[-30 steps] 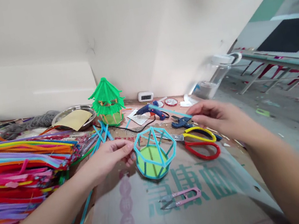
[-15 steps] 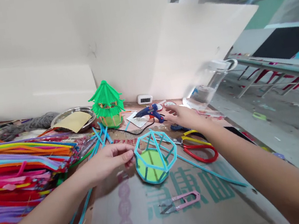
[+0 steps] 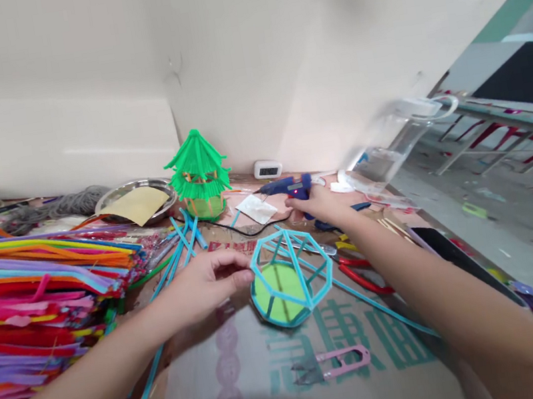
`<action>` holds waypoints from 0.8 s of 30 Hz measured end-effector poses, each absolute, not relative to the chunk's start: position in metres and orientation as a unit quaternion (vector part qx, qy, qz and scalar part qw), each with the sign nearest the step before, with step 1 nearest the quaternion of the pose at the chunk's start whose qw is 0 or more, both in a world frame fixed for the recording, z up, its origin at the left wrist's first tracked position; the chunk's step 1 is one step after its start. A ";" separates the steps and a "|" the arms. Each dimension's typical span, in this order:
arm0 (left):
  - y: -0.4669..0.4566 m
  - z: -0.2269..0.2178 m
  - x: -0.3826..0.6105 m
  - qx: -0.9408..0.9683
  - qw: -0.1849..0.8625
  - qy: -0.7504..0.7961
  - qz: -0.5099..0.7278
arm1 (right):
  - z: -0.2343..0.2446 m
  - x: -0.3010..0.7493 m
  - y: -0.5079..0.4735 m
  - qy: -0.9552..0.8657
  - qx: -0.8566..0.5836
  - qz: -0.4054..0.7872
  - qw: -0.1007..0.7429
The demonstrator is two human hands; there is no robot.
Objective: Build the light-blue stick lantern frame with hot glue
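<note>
My left hand [image 3: 225, 275] pinches the left edge of a light-blue pipe-cleaner frame [image 3: 303, 274], a many-sided cage with a green round base [image 3: 278, 292]. The frame rests on the printed cardboard, slightly tilted. At the back, my right hand [image 3: 317, 201] is closed round the handle of a blue hot glue gun [image 3: 285, 186], whose nozzle points left. Red-handled scissors [image 3: 365, 278] lie partly hidden under my right forearm. Pink thread snips [image 3: 343, 361] lie on the cardboard in front of the frame.
Bundles of coloured pipe cleaners [image 3: 36, 310] fill the left side. Behind stand a green roofed pipe-cleaner model [image 3: 201, 176], a metal dish [image 3: 167, 208] and a small digital clock [image 3: 268, 169]. A clear plastic jug [image 3: 384, 147] and a dark phone-like slab [image 3: 463, 263] are to the right.
My right hand has reached the glue gun and closed on its handle; before, it was open beside it. My left hand stays on the frame. The view has shifted slightly.
</note>
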State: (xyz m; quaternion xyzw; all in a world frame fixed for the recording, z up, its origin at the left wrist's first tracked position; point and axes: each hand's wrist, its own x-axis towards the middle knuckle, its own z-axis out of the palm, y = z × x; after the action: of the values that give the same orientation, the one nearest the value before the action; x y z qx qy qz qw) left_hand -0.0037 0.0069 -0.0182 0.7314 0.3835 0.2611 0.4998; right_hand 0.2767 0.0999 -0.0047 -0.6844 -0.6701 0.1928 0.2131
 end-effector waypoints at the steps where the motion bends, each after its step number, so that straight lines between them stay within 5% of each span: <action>1: 0.007 -0.018 -0.004 0.730 0.500 0.386 0.262 | 0.002 0.280 0.095 -0.672 -0.676 0.201 0.224; 8: 0.003 -0.018 -0.002 0.715 0.508 0.396 0.270 | 0.042 0.307 0.044 -0.681 -0.561 0.251 0.398; 12: 0.003 -0.020 -0.002 0.721 0.508 0.381 0.276 | 0.055 0.311 0.011 -0.739 -0.496 0.307 0.337; 16: 0.002 -0.019 -0.001 0.723 0.518 0.356 0.287 | 0.060 0.300 -0.007 -0.804 -0.474 0.239 0.268; 24: -0.003 -0.004 -0.003 0.761 0.431 0.365 0.321 | 0.062 0.283 -0.018 -0.834 -0.424 0.240 0.257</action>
State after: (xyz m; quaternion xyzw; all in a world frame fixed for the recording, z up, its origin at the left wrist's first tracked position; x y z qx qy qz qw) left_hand -0.0033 -0.0031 -0.0043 0.7605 0.3649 0.3208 0.4308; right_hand 0.2832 -0.0175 0.0624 -0.4240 -0.8344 0.2403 0.2574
